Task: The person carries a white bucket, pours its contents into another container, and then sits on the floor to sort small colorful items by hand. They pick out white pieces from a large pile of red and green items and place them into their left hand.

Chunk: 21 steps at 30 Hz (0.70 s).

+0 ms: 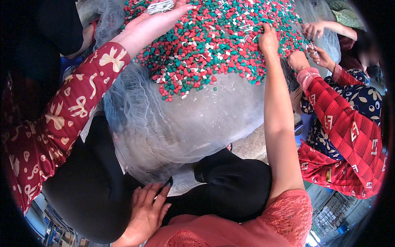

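A wide heap of small red, green and white pieces [214,45], many of them cone-shaped, covers the far part of a surface draped in clear plastic sheeting [214,107]. My right arm stretches over the sheet, and my right hand [268,40] is at the right part of the heap. Its fingers are bent together among the pieces; whatever they pinch is too small or hidden to make out. White loop-like pieces [247,28] lie just left of it. Down in my lap, my left hand [148,210] rests flat on black trouser cloth, fingers stretched and holding nothing.
From the left, a co-worker's hand [154,20] holds a bundle of white strips [160,7], palm up. Co-workers' hands [298,61] work along the heap's right edge, beside red checked sleeves [337,119]. Bluish netting [131,94] hangs over the left edge.
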{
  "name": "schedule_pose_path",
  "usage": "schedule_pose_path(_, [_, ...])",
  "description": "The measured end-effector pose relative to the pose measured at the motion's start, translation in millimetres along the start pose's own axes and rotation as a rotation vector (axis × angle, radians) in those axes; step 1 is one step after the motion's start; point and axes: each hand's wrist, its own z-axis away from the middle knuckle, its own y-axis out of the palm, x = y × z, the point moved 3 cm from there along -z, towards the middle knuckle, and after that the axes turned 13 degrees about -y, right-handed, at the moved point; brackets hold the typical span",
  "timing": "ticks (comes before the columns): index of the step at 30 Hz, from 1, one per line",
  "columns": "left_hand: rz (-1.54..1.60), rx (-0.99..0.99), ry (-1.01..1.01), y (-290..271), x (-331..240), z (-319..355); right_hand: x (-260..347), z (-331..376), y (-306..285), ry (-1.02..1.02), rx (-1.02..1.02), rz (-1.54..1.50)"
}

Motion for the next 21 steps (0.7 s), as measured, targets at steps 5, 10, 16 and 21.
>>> schedule_pose_path(5, [-0.041, 0.017, -0.011, -1, -6, -1, 78, 10, 13, -0.218, 0.205, -0.516])
schedule_pose_path(10, [-0.036, 0.002, -0.044, -2, -5, -1, 145, 23, -23, -0.472, 0.52, -0.76])
schedule_pose_path(16, [-0.039, -0.02, -0.038, -3, -9, 1, 96, -28, -32, -0.389, 0.301, -0.422])
schedule_pose_path(21, [-0.058, -0.035, -0.046, -6, -11, -1, 164, -44, -17, -0.435, 0.406, -0.309])
